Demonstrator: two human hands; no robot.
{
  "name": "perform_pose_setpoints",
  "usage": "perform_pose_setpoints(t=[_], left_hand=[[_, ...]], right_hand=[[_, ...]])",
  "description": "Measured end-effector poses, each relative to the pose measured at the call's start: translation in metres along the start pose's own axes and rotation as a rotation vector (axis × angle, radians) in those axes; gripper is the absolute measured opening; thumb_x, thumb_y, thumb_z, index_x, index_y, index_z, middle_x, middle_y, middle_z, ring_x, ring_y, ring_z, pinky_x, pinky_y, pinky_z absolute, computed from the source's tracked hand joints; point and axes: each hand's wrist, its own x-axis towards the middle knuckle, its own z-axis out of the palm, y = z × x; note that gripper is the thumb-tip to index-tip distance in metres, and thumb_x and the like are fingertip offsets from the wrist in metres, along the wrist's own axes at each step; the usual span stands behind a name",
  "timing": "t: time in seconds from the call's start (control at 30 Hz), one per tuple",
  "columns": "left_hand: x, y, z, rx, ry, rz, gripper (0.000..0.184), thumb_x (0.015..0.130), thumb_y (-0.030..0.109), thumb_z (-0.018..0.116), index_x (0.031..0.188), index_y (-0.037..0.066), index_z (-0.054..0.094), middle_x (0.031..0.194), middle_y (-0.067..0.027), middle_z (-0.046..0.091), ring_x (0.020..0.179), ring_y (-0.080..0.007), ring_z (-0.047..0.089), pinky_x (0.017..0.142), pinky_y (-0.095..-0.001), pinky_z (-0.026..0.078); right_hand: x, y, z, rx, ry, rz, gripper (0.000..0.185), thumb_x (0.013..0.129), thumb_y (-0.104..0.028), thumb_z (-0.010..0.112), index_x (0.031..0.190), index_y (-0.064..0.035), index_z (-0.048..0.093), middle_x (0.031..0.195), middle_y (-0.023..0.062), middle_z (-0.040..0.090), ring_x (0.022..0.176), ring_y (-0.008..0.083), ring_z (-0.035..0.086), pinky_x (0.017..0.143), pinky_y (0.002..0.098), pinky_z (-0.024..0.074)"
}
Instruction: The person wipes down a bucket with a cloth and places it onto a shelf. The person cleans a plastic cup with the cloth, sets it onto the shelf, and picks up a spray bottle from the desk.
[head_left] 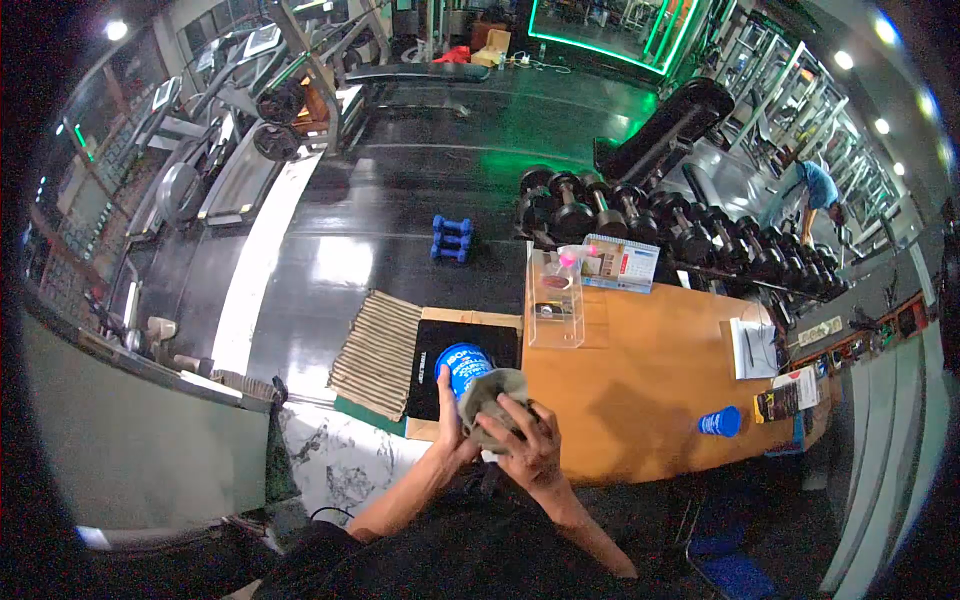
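Near the front edge of the table, my left hand [452, 432] is closed round the side of a blue cup [461, 366] with white lettering. My right hand [527, 441] presses a grey-green cloth [492, 398] against the cup's near end, its fingers spread over the cloth. That end of the cup is hidden under the cloth. Below the hands lies a black mat [430, 367] with small white lettering. A second blue cup [720, 421] lies on the wooden table [640, 365] to the right.
A clear acrylic holder [555, 310], a desk calendar [622, 262] and papers [753, 349] are on the table. Ribbed fabric [376, 352] lies at left. Blue dumbbells [451, 239] rest on the floor ahead. A dumbbell rack stands behind the table; a person [818, 187] bends at far right.
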Motion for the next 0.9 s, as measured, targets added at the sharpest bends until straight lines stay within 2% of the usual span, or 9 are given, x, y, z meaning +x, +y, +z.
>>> perform_pose_setpoints(t=[0.13,0.3,0.37,0.47,0.53,0.63,0.73,0.77,0.9], left_hand=[[0.014,-0.015,-0.004,-0.257,0.078,0.023,0.096,0.078,0.085,0.035,0.133,0.007,0.05,0.131,-0.0177,0.053,0.117,-0.0322,0.055,0.1,-0.0466,0.047],[0.01,-0.004,-0.015,-0.199,-0.042,-0.043,0.093,0.075,0.086,0.041,0.114,0.004,0.059,0.106,-0.0165,0.065,0.093,-0.0316,0.064,0.09,-0.0441,0.052],[0.014,-0.007,-0.018,-0.219,0.0,-0.002,0.091,0.076,0.085,0.042,0.116,0.005,0.057,0.105,-0.0149,0.064,0.095,-0.0299,0.064,0.091,-0.0433,0.051],[0.03,-0.024,-0.028,-0.31,0.145,0.064,0.087,0.079,0.082,0.043,0.12,0.007,0.053,0.106,-0.0133,0.063,0.098,-0.0284,0.063,0.093,-0.0418,0.05],[0.027,-0.025,-0.022,-0.296,0.116,0.092,0.086,0.08,0.081,0.044,0.122,0.007,0.051,0.107,-0.0129,0.062,0.1,-0.0278,0.062,0.095,-0.0411,0.049],[0.018,-0.021,-0.015,-0.249,0.068,0.061,0.085,0.08,0.08,0.044,0.122,0.006,0.051,0.109,-0.0131,0.062,0.102,-0.0278,0.062,0.095,-0.0414,0.049],[0.011,-0.013,-0.011,-0.2,-0.089,0.027,0.084,0.081,0.078,0.045,0.123,0.006,0.05,0.111,-0.0122,0.062,0.102,-0.0269,0.062,0.094,-0.042,0.049],[0.012,-0.013,-0.01,-0.202,-0.016,0.058,0.083,0.082,0.078,0.045,0.123,0.006,0.05,0.11,-0.0118,0.062,0.102,-0.0267,0.062,0.094,-0.0419,0.05],[0.012,-0.015,-0.017,-0.083,0.174,0.264,0.07,0.086,0.067,0.053,0.124,0.009,0.048,0.107,-0.0093,0.061,0.099,-0.0244,0.063,0.091,-0.0426,0.052]], right_hand=[[0.006,0.005,-0.001,0.025,0.017,0.257,0.055,0.07,-0.018,0.075,0.123,-0.0286,0.063,0.132,0.001,0.054,0.114,0.0254,0.049,0.096,0.0388,0.0424],[-0.009,-0.001,-0.003,0.066,-0.066,0.045,0.061,0.063,-0.015,0.077,0.121,-0.0305,0.064,0.127,0.0002,0.056,0.111,0.0251,0.05,0.094,0.0376,0.043],[-0.011,0.004,-0.009,0.047,-0.114,0.045,0.061,0.063,-0.016,0.078,0.12,-0.0312,0.064,0.126,-0.0002,0.056,0.11,0.0247,0.05,0.093,0.0372,0.0432],[-0.002,0.015,-0.013,0.04,-0.098,0.204,0.06,0.064,-0.017,0.078,0.121,-0.0266,0.064,0.126,0.0005,0.055,0.109,0.0278,0.051,0.094,0.0399,0.0432],[0.003,0.018,-0.014,0.05,-0.044,0.274,0.06,0.066,-0.017,0.077,0.123,-0.024,0.062,0.128,0.003,0.054,0.11,0.0301,0.051,0.095,0.0427,0.0428],[0.004,0.004,-0.016,0.103,0.043,0.168,0.059,0.067,-0.019,0.077,0.124,-0.0249,0.062,0.129,0.0047,0.053,0.111,0.0304,0.051,0.096,0.0433,0.0419],[-0.01,0.0,-0.008,0.088,-0.038,0.147,0.059,0.067,-0.021,0.077,0.124,-0.0255,0.062,0.13,0.0058,0.052,0.111,0.0313,0.051,0.098,0.043,0.0408],[-0.014,0.004,-0.003,0.086,-0.039,0.148,0.06,0.067,-0.021,0.077,0.124,-0.0256,0.062,0.13,0.0059,0.052,0.11,0.0314,0.051,0.098,0.0428,0.0409],[-0.019,0.023,-0.003,0.111,0.029,0.322,0.052,0.07,-0.003,0.07,0.12,-0.0173,0.064,0.123,0.0108,0.056,0.111,0.0353,0.052,0.094,0.0451,0.0444]])
